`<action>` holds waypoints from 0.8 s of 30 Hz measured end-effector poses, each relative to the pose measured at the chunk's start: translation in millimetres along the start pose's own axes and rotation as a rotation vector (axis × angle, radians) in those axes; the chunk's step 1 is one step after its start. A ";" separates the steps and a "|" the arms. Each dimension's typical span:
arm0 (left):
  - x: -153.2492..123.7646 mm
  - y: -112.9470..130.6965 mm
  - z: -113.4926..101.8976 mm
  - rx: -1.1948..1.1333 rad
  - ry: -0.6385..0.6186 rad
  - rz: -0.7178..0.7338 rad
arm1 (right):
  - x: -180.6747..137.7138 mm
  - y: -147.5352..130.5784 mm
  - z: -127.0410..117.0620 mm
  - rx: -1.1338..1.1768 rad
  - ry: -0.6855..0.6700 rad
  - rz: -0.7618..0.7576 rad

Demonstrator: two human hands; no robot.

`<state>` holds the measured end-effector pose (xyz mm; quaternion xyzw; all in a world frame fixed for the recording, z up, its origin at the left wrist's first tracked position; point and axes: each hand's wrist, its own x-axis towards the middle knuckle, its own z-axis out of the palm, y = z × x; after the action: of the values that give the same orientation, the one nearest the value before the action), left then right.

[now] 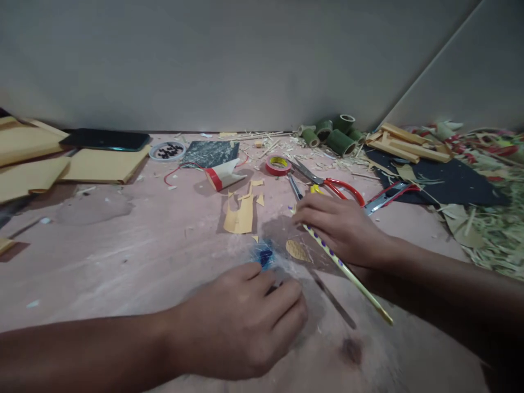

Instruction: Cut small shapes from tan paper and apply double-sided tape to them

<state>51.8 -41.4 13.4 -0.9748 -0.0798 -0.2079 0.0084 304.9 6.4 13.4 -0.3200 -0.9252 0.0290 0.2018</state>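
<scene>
My left hand (249, 319) is closed near the front of the table, its fingers curled down just below a dark blue glue-like smear (265, 255). Whatever it pinches, if anything, is hidden under the fingers. A thin pale-yellow stick with purple dots (347, 273) slants out of my right hand (341, 226), which is closed on its upper part. The stick's lower end hangs above the table and casts a shadow. Between the hands lies a small tan leaf-shaped piece (297, 250). Beyond it are cut tan paper scraps (241, 213).
Orange-handled scissors (344, 190), a cutter knife (387, 197) and a red tape roll (278, 165) lie beyond my right hand. Green tubes (341, 142) and shavings (499, 234) spread right. A phone (106, 139) rests on brown envelopes (104, 165) near a dish (167, 151).
</scene>
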 end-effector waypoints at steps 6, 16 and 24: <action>-2.6 0.1 3.8 0.006 0.103 0.020 | 6.2 -10.1 -32.7 -0.201 -0.323 0.003; -3.4 -0.4 9.0 0.002 0.043 -0.040 | 11.1 -30.7 -19.5 0.149 -0.328 0.192; 9.8 -37.0 -45.9 0.234 -0.509 -0.718 | 11.3 -37.1 -20.7 0.280 -0.309 0.305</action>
<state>36.2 -5.6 58.7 -0.8980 -0.4353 0.0588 0.0258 283.4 -17.8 43.1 -0.4166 -0.8730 0.2355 0.0934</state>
